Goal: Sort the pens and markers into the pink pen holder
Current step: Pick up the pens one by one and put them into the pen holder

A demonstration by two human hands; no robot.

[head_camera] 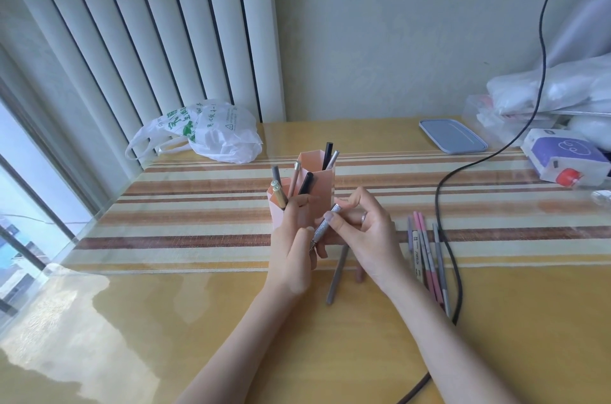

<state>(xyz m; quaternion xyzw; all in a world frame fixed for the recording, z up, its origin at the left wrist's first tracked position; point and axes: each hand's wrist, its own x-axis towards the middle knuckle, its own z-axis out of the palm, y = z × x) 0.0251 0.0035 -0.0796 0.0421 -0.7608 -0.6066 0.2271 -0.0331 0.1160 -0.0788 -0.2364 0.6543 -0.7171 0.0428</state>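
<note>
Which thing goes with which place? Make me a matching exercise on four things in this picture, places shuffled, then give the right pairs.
Things:
1. silver pen
2. grey pen
3. plastic bag
4. blue lid

Places:
A. far right of the table, near the wall
B. held in the right hand, in front of the pink pen holder
C. lying on the table between the two wrists
D. far left of the table, by the radiator

Pairs: 1-B, 2-C, 3-D, 4-A

One pink pen holder (318,185), six pens standing inside, one silver pen (325,225) held, one grey pen (336,276) lying, five markers (429,263) lying beside
</note>
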